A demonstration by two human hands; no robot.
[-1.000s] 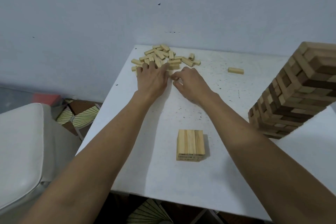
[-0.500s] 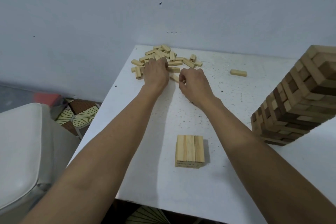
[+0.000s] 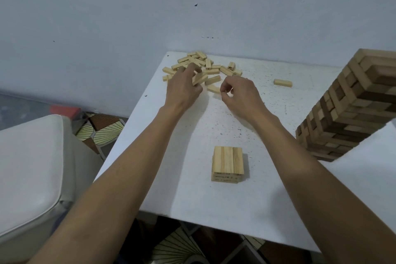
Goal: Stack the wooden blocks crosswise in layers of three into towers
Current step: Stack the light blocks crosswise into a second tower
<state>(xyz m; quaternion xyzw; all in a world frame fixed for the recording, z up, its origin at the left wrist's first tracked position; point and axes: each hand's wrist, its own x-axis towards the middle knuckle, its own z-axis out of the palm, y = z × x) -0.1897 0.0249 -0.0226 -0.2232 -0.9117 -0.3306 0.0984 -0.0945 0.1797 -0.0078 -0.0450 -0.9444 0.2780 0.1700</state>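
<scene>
Pine block (image 3: 200, 78), long axis slanting far-right, gripped by left hand (image 3: 183, 92); right hand (image 3: 240, 94) curled, hold unclear.

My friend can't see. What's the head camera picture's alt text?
The left hand grips one block and the right hand reaches beside it, at a pile of loose wooden blocks on a white table. A short stack stands nearer, a tall tower on the right.

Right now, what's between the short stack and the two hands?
Only bare speckled table; the head view shows nothing else between the short stack, left hand and right hand.
</scene>
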